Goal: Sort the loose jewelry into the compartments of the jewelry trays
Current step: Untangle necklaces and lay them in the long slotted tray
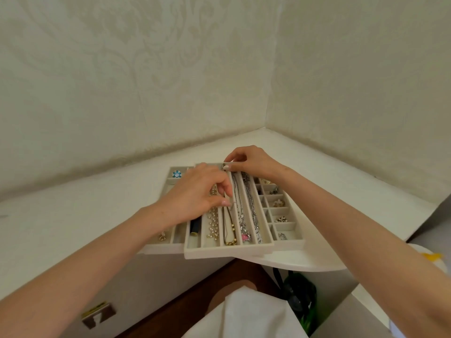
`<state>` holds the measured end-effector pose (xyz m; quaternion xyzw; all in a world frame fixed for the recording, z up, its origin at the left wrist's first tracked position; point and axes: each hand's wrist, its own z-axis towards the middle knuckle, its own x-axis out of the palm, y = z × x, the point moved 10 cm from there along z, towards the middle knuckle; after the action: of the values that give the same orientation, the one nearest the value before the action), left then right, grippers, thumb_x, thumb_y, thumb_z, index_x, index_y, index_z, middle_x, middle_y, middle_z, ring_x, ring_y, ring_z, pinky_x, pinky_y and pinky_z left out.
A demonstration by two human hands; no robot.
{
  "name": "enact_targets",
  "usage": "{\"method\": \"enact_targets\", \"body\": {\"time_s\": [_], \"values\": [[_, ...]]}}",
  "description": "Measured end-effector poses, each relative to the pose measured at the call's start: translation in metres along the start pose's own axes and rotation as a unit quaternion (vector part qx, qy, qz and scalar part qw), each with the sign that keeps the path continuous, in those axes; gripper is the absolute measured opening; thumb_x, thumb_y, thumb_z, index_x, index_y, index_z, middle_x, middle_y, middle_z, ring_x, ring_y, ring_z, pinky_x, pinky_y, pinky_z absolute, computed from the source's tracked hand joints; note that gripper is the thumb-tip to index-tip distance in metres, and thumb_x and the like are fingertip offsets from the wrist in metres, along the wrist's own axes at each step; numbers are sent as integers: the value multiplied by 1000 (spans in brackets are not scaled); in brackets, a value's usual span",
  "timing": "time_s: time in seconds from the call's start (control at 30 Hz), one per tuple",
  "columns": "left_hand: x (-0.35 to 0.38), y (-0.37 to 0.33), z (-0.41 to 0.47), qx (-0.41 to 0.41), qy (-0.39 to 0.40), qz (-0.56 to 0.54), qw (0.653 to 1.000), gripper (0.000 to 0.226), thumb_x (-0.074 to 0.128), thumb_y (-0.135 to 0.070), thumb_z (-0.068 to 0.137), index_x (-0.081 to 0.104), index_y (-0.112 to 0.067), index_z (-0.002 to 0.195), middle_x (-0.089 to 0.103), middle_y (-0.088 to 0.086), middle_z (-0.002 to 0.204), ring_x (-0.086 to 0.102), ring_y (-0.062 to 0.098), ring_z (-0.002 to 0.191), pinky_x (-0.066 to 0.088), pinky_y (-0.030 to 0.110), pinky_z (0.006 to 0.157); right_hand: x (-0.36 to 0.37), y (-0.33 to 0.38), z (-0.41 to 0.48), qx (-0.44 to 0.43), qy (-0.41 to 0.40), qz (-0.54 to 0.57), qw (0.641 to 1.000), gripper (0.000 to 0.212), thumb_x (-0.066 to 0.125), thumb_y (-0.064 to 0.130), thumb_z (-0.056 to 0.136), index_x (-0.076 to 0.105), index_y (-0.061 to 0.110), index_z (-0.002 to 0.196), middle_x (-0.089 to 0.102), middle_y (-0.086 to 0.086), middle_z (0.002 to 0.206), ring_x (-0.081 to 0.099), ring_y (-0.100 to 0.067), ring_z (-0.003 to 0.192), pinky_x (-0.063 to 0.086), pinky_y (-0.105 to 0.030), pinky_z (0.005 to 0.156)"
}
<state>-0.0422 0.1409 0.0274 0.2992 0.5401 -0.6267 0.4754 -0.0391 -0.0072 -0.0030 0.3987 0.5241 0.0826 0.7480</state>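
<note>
Nearest, one top tray [227, 252] is seen overhanging the desk [73, 215] edge, stacked on lower tray parts [290, 241] that show on both sides; whether these are one tray or two cannot be told. Five long compartments are counted in the top tray, left to right: one dark blue item [195, 226], one pearl strand [212, 224], one cord necklace [229, 230], one silver chain with pink pendant [245, 236], one heavier silver chain [253, 213]. The cord necklace is pinched mid-tray by the left hand [195, 193], thumb and forefinger closed on it. Its far end is pinched by the right hand [251, 159], fingers [228, 167] curled. One gold piece [162, 236] sits lower left, at least five small pieces lower right. One blue flower ring [177, 173] lies farthest.
</note>
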Motion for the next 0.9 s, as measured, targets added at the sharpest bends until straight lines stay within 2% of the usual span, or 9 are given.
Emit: {"method": "enact_targets", "body": {"time_s": [0.17,0.27,0.4,0.5,0.63,0.73,0.9], "values": [[9,-15,13,58,65,68,994,19,65,-35,81,64,-40,99,41,-21,92,33,6,93,28,24,84,0,2,-1,-4,-1,-5,1000,20,66,28,86,68,18,103,68,-2,100,60,-11,94,44,-20,81],[15,-21,17,87,104,77,988,12,64,-33,82,68,-38,93,44,-13,99,32,7,95,28,24,88,-1,2,-2,-3,0,-7,1000,21,64,25,87,68,17,105,68,-3,103,61,-13,97,45,-20,82],[14,-28,20,116,109,73,985,8,65,-30,82,69,-34,88,42,-15,95,30,0,91,24,18,85,-2,2,-4,-4,1,-8,1000,19,61,20,87,67,17,104,68,-4,104,60,-13,96,45,-17,79],[10,-32,22,134,90,99,982,6,64,-32,83,68,-34,88,45,-14,93,29,-2,87,24,19,83,-2,3,-4,-4,2,-13,1000,18,61,19,86,66,18,103,67,-5,105,60,-14,96,46,-21,82],[2,-22,20,100,41,159,981,9,64,-43,81,65,-34,85,48,-15,98,35,5,94,28,25,86,-3,2,-4,-7,-3,9,1000,20,68,26,84,68,17,102,68,-3,99,60,-11,91,45,-21,80],[5,-14,14,56,52,155,985,9,67,-44,78,65,-35,80,40,-17,99,28,2,92,23,24,78,-3,0,-3,-7,-4,12,1000,22,69,29,83,68,18,102,68,-3,98,60,-10,88,44,-17,75],[13,-6,12,-17,57,107,992,8,70,-35,76,67,-30,81,37,-13,100,30,8,100,25,24,89,-3,0,-1,-9,-3,2,1000,23,70,30,83,69,17,103,69,-4,100,62,-13,93,47,-21,81]]}}
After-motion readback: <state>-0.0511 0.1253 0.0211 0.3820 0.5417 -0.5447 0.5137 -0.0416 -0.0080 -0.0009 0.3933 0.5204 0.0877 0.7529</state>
